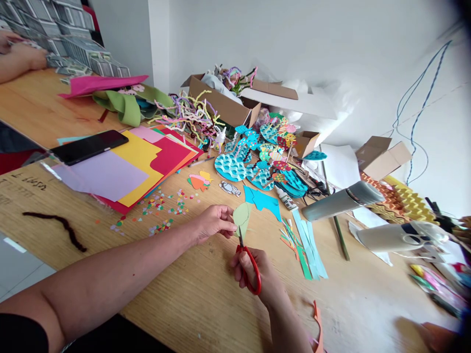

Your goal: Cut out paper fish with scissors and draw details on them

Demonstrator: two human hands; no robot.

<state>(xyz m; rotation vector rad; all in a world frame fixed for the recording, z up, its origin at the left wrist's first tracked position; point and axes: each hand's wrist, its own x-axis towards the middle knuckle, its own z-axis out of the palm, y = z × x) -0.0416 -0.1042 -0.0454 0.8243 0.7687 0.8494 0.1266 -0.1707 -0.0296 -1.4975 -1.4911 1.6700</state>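
My left hand [213,224] pinches the edge of a small pale green paper piece [242,215], which has a drawn outline on it. Red-handled scissors [251,274] are gripped in my right hand [263,274], fingers through the loops. Their blades point up and meet the lower part of the green paper. Just beyond lie a blue paper scrap [263,202], a small drawn grey-and-white cutout [230,188] and orange and yellow paper cutouts [199,181]. Paper strips [311,245] in light blue and green rest to the right.
Coloured paper sheets [106,171] with a black phone [90,147] lie left, near scattered confetti dots [158,211]. Blue wavy paper pieces [230,166], pipe cleaners [191,115] and a cardboard box [217,100] fill the back. A grey bottle [338,201] stands right. Another person's hand [27,55] shows far left.
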